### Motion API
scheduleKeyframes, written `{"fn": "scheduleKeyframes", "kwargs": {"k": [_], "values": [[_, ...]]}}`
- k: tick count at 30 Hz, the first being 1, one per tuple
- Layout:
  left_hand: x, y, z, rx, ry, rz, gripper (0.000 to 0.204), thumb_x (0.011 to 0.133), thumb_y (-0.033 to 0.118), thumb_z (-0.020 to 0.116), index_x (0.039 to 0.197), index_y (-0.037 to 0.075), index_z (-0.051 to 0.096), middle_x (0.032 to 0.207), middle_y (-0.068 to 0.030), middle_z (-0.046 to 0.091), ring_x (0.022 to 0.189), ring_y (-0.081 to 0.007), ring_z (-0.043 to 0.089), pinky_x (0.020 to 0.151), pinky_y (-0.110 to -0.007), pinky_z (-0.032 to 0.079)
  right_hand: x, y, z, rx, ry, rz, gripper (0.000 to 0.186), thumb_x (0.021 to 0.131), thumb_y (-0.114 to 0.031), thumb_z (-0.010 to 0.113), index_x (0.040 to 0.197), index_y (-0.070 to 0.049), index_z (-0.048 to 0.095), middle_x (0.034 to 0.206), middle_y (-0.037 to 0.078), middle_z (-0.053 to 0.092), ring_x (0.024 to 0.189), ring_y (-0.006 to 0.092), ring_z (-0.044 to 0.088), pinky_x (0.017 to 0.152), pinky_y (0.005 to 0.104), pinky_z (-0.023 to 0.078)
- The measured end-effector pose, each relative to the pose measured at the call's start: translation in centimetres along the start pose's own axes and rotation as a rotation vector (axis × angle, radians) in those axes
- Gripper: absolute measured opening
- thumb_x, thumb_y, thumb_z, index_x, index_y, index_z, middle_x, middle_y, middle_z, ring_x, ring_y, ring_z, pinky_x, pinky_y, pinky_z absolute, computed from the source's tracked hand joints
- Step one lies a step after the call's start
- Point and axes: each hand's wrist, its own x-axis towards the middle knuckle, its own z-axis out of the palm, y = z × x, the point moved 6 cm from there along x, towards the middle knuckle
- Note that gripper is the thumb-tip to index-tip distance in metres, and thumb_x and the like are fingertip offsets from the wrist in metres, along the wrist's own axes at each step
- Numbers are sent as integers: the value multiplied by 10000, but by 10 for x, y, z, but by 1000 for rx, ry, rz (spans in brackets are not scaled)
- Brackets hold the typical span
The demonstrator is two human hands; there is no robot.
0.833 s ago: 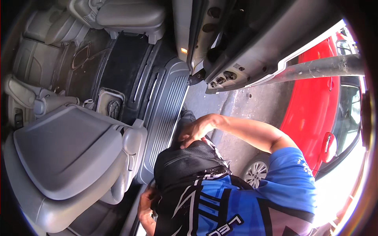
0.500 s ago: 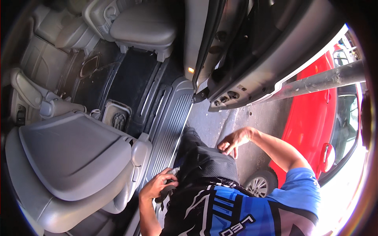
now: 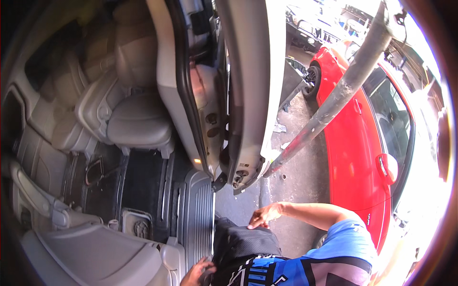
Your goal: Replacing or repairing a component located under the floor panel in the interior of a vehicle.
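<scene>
My right hand (image 3: 265,215) rests at the top of my dark trousers (image 3: 248,240). Its fingers are loosely stretched and touch the cloth, with nothing seen in them. Low in the view, my left hand (image 3: 198,272) is beside my left hip, its fingers curled. A small pale thing shows at its fingertips, too blurred to name. Left of that hand is the grey front seat (image 3: 90,255) of a vehicle. The ribbed step sill (image 3: 199,214) runs along the doorway in front of it.
An open vehicle door (image 3: 250,95) and its pillar (image 3: 167,71) stand ahead. Further in is a grey rear seat (image 3: 138,124). On the right, a metal post (image 3: 329,100) slants in front of a red car (image 3: 350,167). Concrete floor (image 3: 296,190) lies between.
The view has tilted up, so the door, post and red car show more fully. My left hand sits lower, partly past the edge. My right hand stays at the trousers.
</scene>
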Motion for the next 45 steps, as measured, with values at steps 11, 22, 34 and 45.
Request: {"fn": "scheduleKeyframes", "kwargs": {"k": [11, 22, 34, 45], "values": [[-1, -24, -46, -344, 247, -237, 156, 971, 236, 623, 1059, 114, 664, 727, -22, 629, 492, -154, 498, 443, -295, 361, 139, -97, 40, -825, -180, -659, 541, 1023, -460, 535, 1280, 5, 636, 1289, 180, 625, 1223, 304, 572, 1061, 384, 436], [-7, -34, -93, -359, 354, -77, 185, 950, 213, 675, 1091, 95, 694, 864, -38, 669, 702, -161, 570, 627, -307, 429, 187, -108, 23, -527, -147, -177, 359, 976, -451, 587, 1104, -130, 682, 873, 35, 674, 737, 157, 636, 612, 313, 529], [-6, -95, -60, -478, 450, -2, 230, 927, 189, 731, 1126, 74, 727, 1013, -56, 712, 930, -170, 650, 827, -320, 503, 179, -86, -37, -361, -181, -793, 548, 959, -417, 689, 1292, 8, 597, 1168, 97, 685, 1036, 192, 654, 840, 335, 565], [-66, -190, 42, -696, 767, -27, 212, 903, 142, 772, 1091, 60, 720, 1001, 3, 686, 904, -98, 607, 804, -262, 464, 60, 131, -77, -258, 83, 511, 314, 958, -186, 592, 1258, -95, 599, 1200, 99, 645, 1080, 246, 652, 902, 451, 562]]}}
